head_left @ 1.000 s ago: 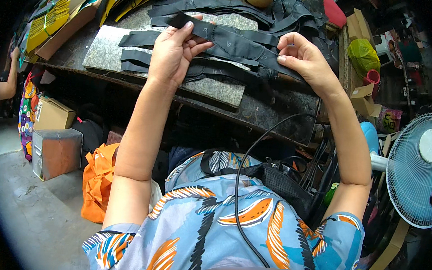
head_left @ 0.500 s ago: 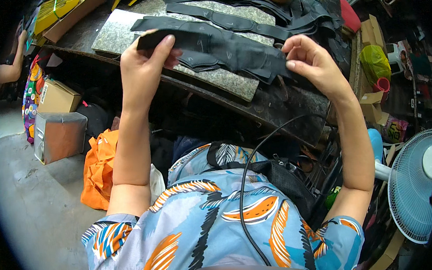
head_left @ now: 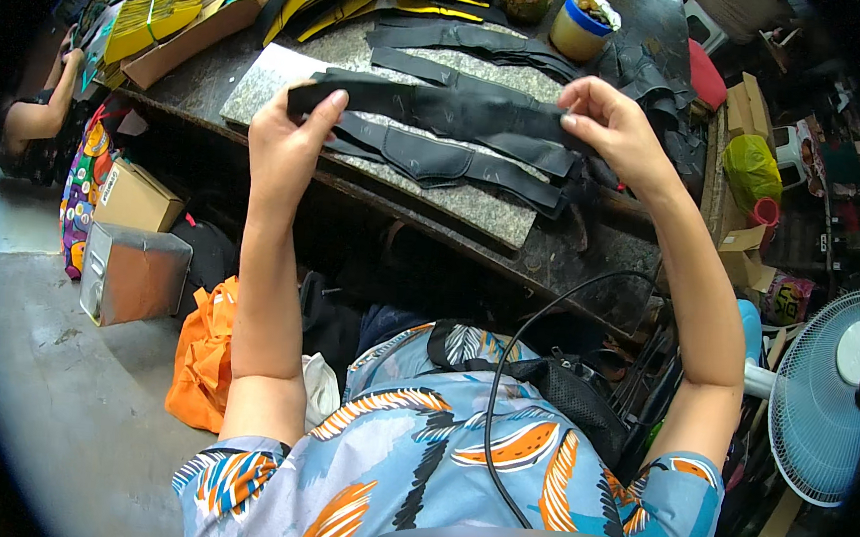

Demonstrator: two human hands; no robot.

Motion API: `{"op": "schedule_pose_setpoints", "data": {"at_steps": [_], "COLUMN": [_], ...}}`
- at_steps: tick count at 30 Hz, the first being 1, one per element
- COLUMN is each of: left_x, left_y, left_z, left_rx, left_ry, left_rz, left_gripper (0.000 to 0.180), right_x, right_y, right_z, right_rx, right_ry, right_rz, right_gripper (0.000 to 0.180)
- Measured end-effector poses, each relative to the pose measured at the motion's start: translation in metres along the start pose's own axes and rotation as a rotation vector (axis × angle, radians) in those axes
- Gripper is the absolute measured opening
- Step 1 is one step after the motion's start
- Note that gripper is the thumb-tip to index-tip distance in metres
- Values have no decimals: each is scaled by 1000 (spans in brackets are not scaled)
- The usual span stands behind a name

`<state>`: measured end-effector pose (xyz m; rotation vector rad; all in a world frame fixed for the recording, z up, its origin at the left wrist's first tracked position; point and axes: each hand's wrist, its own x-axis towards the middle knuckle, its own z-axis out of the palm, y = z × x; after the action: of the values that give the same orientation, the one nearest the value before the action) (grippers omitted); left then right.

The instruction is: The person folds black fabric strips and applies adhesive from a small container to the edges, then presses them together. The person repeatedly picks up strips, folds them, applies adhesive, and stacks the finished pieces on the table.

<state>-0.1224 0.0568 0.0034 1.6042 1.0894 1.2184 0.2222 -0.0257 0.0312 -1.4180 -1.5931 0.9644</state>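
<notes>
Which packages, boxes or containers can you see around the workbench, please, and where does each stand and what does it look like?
Cardboard box: on the floor at left under the bench, brown, rectangular, with a white label.
Metal box: on the floor just below it, grey, cubic.
Orange bag: on the floor beside the left forearm, crumpled.
Tub: on the benchtop at top, round, tan with blue rim.
Green bag: at right of the bench, bulging, yellow-green.
</notes>
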Motion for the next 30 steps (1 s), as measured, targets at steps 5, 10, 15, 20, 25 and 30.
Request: {"op": "schedule_pose_setpoints", "data": {"at_steps": [5,10,15,20,25,30], "left_x": [62,122,152,144,131,105], "left_y": [-13,-38,-48,-48,-34,-8], "left_z": [18,38,46,55,65,73], "left_rx": [371,237,608,859,1245,1201], "left_ry": [-23,-460,-375,-177,-91,126], "left_rz": [205,120,195,257,366,779], "left_gripper": [34,33,41,51,55,40], "right_x": [43,80,99,82,59,40], "right_y": [15,46,67,57,38,30], "right_z": [-16,-21,-36,-38,-6,-16], "right_rx": [-128,-144,-290,-686,-1023,-1065], "right_ry": [53,3,172,164,262,469], "right_rz": [52,39,-15,71,103,-258], "right_gripper": [20,28,26,27,40,31]}}
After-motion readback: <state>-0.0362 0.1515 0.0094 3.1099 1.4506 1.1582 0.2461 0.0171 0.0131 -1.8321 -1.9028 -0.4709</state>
